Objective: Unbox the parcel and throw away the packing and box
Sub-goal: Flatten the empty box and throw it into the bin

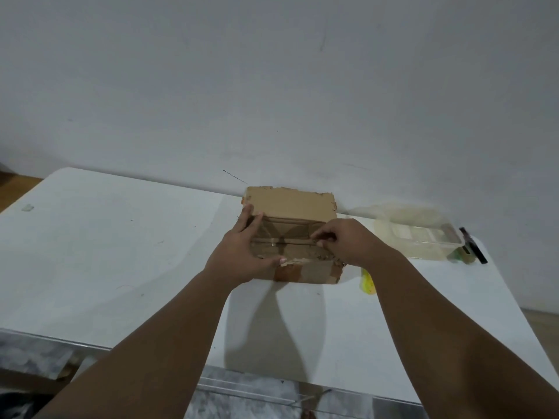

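A brown cardboard box (292, 204) with torn edges and clear tape over its top seam stands on the white table (115, 255), near the wall. My left hand (242, 252) grips the box's left side, fingers on top and thumb at the front edge. My right hand (341, 240) pinches at the taped seam on the top right of the box. What is inside the box is hidden.
A clear plastic container (423, 234) lies to the right of the box, with a dark pen-like object (473, 244) beside it at the table's right edge. A yellow object (367, 282) lies under my right wrist. The wall stands directly behind the box.
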